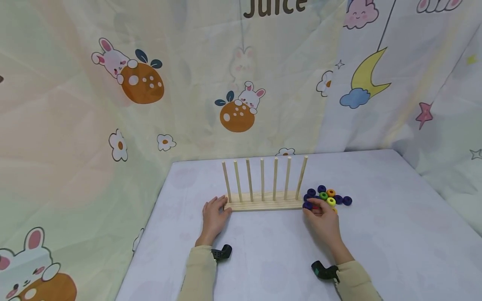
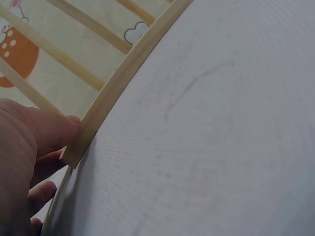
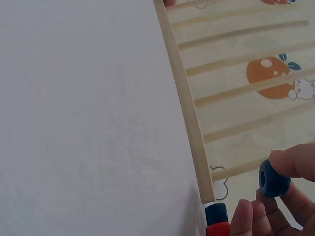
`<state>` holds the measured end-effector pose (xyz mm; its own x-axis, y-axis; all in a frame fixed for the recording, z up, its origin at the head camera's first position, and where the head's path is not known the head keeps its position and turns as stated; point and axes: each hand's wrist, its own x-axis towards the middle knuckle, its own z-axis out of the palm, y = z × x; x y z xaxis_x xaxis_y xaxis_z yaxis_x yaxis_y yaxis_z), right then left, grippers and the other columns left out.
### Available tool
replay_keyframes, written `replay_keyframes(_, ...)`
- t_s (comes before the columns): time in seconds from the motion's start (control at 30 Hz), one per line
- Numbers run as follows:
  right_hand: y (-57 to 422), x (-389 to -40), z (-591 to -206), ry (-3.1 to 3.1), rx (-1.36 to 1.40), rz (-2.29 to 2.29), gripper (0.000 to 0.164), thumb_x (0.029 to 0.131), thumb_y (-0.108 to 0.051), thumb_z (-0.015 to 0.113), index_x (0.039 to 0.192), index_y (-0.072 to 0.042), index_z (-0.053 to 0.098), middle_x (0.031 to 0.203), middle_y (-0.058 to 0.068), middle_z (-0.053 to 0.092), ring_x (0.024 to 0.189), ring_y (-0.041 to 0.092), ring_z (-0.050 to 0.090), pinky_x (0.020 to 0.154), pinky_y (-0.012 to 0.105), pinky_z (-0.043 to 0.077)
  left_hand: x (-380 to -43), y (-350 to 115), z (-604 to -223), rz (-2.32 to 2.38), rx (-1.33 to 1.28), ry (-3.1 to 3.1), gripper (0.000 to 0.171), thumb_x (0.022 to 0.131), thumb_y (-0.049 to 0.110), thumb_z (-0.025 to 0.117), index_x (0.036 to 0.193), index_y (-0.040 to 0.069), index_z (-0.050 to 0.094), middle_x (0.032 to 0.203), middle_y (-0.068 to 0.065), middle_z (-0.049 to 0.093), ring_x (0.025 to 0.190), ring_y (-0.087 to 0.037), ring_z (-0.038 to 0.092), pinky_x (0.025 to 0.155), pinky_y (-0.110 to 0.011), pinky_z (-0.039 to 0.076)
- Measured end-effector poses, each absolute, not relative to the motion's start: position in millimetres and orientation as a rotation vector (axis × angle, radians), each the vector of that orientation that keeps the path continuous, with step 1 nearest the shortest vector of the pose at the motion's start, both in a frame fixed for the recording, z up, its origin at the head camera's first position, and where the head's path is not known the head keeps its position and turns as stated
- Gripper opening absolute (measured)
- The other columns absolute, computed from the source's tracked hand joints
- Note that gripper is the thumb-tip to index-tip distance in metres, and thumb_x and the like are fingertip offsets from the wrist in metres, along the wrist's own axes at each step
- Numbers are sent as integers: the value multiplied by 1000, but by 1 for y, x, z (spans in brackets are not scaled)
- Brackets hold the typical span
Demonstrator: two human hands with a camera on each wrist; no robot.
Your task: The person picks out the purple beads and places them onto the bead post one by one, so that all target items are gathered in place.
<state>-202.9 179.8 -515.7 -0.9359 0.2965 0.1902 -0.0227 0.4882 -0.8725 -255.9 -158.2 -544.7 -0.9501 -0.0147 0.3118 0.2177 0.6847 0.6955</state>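
Nearest: left sleeve (image 1: 197, 274) and right sleeve (image 1: 357, 279). Right hand (image 1: 325, 221) pinches 1 blue bead (image 3: 276, 186), lifted, just beside the rack's (image 1: 263, 206) right end. Key relation, as judged: bead's hole vs. end peg (image 1: 302, 177), the nearest of 7, to the grip's left; peg near upright, hole axis roughly parallel. Left hand (image 1: 214, 217) grasps the rack's opposite end, thumb in front. Loose beads (image 1: 338, 200) lie beyond the right hand.
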Motion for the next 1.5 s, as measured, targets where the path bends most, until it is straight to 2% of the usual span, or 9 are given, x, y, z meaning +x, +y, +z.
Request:
replay_keyframes(0.1, 173, -203, -514, -2443, -208, 1420, 34, 87, -9, 73, 119, -4, 64, 111, 14, 66, 87, 19, 61, 67, 10, 49, -256, -160, -544, -1115, -172, -2597, 41, 85, 15, 74, 122, 0, 67, 131, -12, 63, 132, -37, 44, 115, -58, 14)
replay_keyframes(0.33, 166, -203, -513, -2455, -104, 1362, 35, 85, -9, 76, 119, -6, 67, 114, 11, 67, 87, 19, 60, 70, 12, 49, -256, -160, -541, -1149, -162, -2567, 40, 82, 14, 77, 119, 3, 68, 120, -14, 65, 124, -35, 51, 114, -57, 18)
replay_keyframes(0.63, 152, -203, -513, -2469, -78, 1392, 38, 83, -11, 77, 119, -6, 65, 113, 11, 66, 85, 20, 63, 69, 17, 51, -256, -160, -537, -1116, -178, -2587, 42, 83, 15, 75, 121, -2, 66, 134, -13, 60, 131, -38, 46, 114, -61, 16)
replay_keyframes(0.83, 136, -198, -516, -2479, -82, 1458, 38, 83, -12, 77, 119, -7, 65, 107, 10, 66, 83, 19, 62, 68, 18, 52, -249, -166, -541, -1075, -153, -2613, 42, 82, 13, 75, 120, -3, 67, 133, -12, 61, 130, -40, 45, 113, -61, 18)
replay_keyframes(1.07, 127, -199, -508, -2385, -48, 1465, 36, 81, -7, 78, 114, -3, 65, 100, 11, 67, 76, 16, 60, 60, 18, 52, -249, -166, -543, -1073, -188, -2606, 42, 83, 15, 76, 121, -2, 67, 133, -10, 61, 131, -38, 45, 114, -60, 18)
replay_keyframes(1.23, 132, -203, -501, -2404, 38, 1392, 34, 81, -10, 79, 112, -6, 66, 102, 8, 68, 78, 16, 63, 62, 20, 53, -251, -161, -543, -1107, -177, -2592, 42, 82, 15, 76, 120, -1, 67, 132, -10, 62, 131, -38, 44, 114, -59, 18)
replay_keyframes(1.5, 139, -205, -497, -2398, 123, 1336, 33, 79, -7, 80, 110, -6, 68, 104, 8, 68, 78, 18, 64, 65, 19, 53, -252, -157, -546, -1118, -145, -2605, 44, 84, 18, 76, 122, 0, 67, 134, -7, 61, 133, -35, 43, 116, -55, 16)
